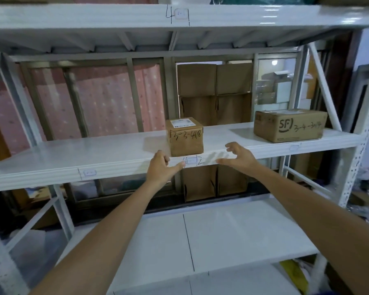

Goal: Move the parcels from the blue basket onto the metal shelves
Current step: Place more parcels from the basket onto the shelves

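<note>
A small brown cardboard parcel [185, 138] with a white label and handwritten numbers stands near the front edge of the middle white metal shelf [83, 156]. My left hand [161, 167] hovers just below and left of it, fingers apart and empty. To the parcel's lower right is my right hand [238, 155], spread open and holding nothing. Neither hand touches the parcel. A wider brown parcel [289, 125] with a printed logo rests on the same shelf at the right. The blue basket is not in view.
An upper shelf [136, 18] runs overhead and a lower white shelf [232, 235] lies below my arms. Flattened cardboard [214, 92] stands behind the rack beside a pink curtain [107, 103]. A slanted brace [324, 86] crosses the rack's right end. Clutter sits at the far right.
</note>
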Motion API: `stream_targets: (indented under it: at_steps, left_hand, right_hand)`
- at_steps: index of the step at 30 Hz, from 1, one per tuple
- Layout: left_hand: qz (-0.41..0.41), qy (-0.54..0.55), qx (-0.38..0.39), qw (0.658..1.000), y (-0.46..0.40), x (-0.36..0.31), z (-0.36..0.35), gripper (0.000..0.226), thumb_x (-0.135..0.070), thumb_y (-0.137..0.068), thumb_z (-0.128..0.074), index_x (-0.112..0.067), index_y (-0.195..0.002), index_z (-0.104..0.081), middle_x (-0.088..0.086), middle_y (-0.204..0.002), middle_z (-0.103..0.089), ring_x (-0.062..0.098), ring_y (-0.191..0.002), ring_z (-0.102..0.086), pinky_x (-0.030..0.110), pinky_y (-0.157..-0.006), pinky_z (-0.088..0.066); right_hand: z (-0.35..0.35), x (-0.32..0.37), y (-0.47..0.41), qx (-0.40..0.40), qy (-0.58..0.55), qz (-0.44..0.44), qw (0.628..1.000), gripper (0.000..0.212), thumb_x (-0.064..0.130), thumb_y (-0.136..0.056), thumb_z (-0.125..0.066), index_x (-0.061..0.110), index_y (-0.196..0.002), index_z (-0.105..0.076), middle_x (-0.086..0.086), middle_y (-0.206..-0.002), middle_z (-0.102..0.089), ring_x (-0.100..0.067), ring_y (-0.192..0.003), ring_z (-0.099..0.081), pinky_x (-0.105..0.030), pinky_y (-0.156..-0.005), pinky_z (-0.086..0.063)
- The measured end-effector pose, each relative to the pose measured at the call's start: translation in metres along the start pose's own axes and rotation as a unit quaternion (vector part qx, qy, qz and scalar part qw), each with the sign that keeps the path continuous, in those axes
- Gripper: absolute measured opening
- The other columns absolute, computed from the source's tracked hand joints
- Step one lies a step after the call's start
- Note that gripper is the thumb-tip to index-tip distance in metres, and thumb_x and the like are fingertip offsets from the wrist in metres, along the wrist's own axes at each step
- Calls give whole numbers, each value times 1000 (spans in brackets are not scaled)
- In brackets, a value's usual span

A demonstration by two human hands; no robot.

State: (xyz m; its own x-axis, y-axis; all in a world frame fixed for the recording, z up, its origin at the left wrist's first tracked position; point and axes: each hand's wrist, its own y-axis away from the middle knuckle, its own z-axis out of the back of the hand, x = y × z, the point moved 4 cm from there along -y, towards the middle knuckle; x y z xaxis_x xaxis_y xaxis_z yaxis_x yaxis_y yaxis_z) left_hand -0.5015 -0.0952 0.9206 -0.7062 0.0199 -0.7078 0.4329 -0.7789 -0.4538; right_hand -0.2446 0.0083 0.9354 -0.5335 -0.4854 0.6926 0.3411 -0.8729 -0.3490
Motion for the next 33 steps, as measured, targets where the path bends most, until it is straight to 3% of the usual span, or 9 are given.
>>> stream_targets:
  at_steps: [3, 6, 8, 12, 19, 24, 30, 33]
  left_hand:
    - [22, -16, 88, 996, 25, -23, -21, 52, -64, -65, -69, -24, -88, -45, -3, -89, -55, 14, -81, -55, 31, -64, -47]
    - [14, -24, 162, 986, 52, -68, -56, 78, -76, -58, -60, -20, -112, -48, -2, -115, -55, 13, -100, -53, 30, -76, -44]
    - [4, -3, 184, 983, 77, -106, -89, 90, -74, -59, -62, -18, -126, -45, 0, -130, -50, 15, -112, -50, 28, -83, -39]
    - [-6, 8, 217, 976, 140, -174, -165, 87, -62, -71, -68, -13, -137, -41, 5, -143, -43, 21, -128, -45, 28, -95, -38]
    - [12, 10, 280, 960, 213, -242, -257, 81, -54, -78, -69, -12, -139, -37, 7, -147, -37, 23, -132, -40, 31, -99, -37]
    - [17, 13, 278, 960, 221, -257, -306, 79, -52, -78, -69, -11, -138, -39, 8, -146, -40, 24, -130, -42, 32, -100, -38]
    - [38, 3, 313, 949, 202, -247, -395, 76, -50, -78, -69, -10, -137, -41, 8, -143, -44, 25, -127, -45, 31, -92, -39]
    - [59, 13, 324, 944, 195, -237, -444, 76, -49, -77, -71, -13, -137, -42, 6, -142, -45, 23, -125, -46, 28, -89, -37]
  right_hand:
    - [28, -20, 26, 34, -5, -37, 999, 76, 51, -73, -78, 20, -134, -45, -7, -135, -53, -25, -122, -50, -30, -94, -42]
    - [65, -46, 58, 51, 8, -46, 998, 82, 53, -72, -78, 19, -138, -42, -8, -140, -50, -24, -125, -49, -26, -90, -37]
    - [97, -69, 87, 52, 20, -46, 997, 87, 53, -73, -78, 17, -142, -39, -7, -144, -47, -24, -129, -47, -27, -94, -37]
    - [161, -136, 158, 73, 31, -73, 994, 89, 54, -76, -74, 17, -146, -34, -6, -147, -45, -24, -133, -44, -26, -94, -36]
    - [249, -238, 234, 78, 57, -110, 989, 85, 53, -78, -73, 26, -147, -30, -7, -147, -43, -27, -130, -44, -30, -93, -36]
    - [281, -299, 242, 63, 77, -145, 984, 80, 51, -78, -73, 17, -141, -38, -12, -139, -49, -27, -121, -51, -40, -99, -45]
    - [292, -376, 225, 67, 87, -165, 980, 72, 43, -79, -75, 14, -137, -43, -9, -139, -52, -25, -124, -52, -22, -86, -43]
    - [293, -413, 207, 89, 112, -192, 971, 78, 45, -80, -73, 16, -143, -37, -11, -144, -47, -27, -130, -48, -37, -103, -44]
